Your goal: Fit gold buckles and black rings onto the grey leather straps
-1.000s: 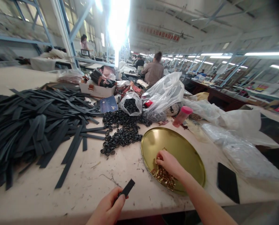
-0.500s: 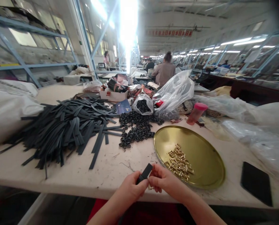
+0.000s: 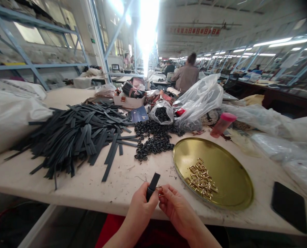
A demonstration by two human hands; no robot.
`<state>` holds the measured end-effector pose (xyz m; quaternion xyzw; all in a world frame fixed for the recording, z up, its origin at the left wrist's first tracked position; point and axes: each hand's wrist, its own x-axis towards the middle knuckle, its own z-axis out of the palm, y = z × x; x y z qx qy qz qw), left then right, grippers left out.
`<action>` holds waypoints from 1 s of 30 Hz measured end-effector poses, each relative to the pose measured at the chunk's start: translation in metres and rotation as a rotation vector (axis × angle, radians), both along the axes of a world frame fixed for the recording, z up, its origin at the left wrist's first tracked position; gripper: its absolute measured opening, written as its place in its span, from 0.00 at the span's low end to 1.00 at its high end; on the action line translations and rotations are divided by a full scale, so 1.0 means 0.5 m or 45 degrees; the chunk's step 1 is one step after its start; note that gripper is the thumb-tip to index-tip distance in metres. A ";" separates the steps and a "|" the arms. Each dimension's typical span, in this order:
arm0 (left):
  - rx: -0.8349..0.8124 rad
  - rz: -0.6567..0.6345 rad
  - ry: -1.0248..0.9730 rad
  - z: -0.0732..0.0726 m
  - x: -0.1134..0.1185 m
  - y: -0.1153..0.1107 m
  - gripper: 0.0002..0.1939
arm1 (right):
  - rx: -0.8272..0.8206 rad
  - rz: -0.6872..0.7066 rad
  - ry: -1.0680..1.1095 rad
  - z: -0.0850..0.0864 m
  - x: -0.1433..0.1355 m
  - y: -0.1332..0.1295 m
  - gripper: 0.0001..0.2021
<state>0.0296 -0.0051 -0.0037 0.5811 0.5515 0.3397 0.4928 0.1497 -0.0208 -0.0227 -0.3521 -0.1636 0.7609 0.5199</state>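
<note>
My left hand [image 3: 142, 203] is closed around a black strap [image 3: 153, 182], whose end sticks up above the fingers; a dark loop seems to sit around it. Beside it, the fingertips of my right hand [image 3: 170, 199] pinch a small gold buckle [image 3: 159, 188] close to the strap, partly hidden by the fingers. To the right lies a round gold tray [image 3: 228, 175] with a heap of gold buckles [image 3: 201, 179] on it. Small black loops [image 3: 153, 143] are piled beyond my hands. A large pile of black straps [image 3: 76, 137] spreads at the left.
A black flat slab [image 3: 289, 206] lies at the right edge of the table. Behind the tray are a pink-lidded jar [image 3: 223, 124] and clear plastic bags [image 3: 200, 100]. A white sack [image 3: 11, 117] is at far left. A person [image 3: 187, 75] sits farther back.
Both hands have shifted slightly left, and the strap now stands more upright. The buckle in my right fingers has come up beside the strap. The whole view has moved a little.
</note>
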 end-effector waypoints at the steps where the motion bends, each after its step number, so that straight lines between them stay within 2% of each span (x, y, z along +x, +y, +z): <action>1: 0.002 -0.021 0.008 -0.001 -0.004 0.000 0.10 | -0.050 0.021 0.052 -0.004 -0.001 0.001 0.08; 3: 0.007 -0.076 0.013 -0.004 -0.016 -0.001 0.09 | -0.127 0.034 0.072 -0.011 0.001 0.003 0.08; 6: 0.010 -0.151 0.074 -0.007 -0.037 -0.006 0.11 | -0.157 -0.020 -0.044 -0.018 0.010 0.012 0.09; 10: -0.037 -0.265 0.310 -0.009 -0.051 -0.010 0.14 | -0.081 -0.083 -0.195 -0.024 0.006 0.024 0.10; 12: -0.038 -0.303 0.351 -0.008 -0.048 -0.006 0.14 | -0.027 -0.122 -0.266 -0.030 -0.004 0.024 0.11; 18: -0.060 -0.375 0.239 -0.012 -0.040 0.002 0.13 | 0.046 -0.094 -0.532 -0.047 -0.019 0.009 0.12; 24: -0.189 -0.323 0.102 -0.012 -0.045 -0.011 0.10 | 0.041 -0.181 -0.567 -0.038 -0.022 0.005 0.12; 30: -0.265 -0.283 -0.058 -0.015 -0.043 -0.016 0.10 | 0.126 -0.108 -0.677 -0.042 -0.032 -0.018 0.13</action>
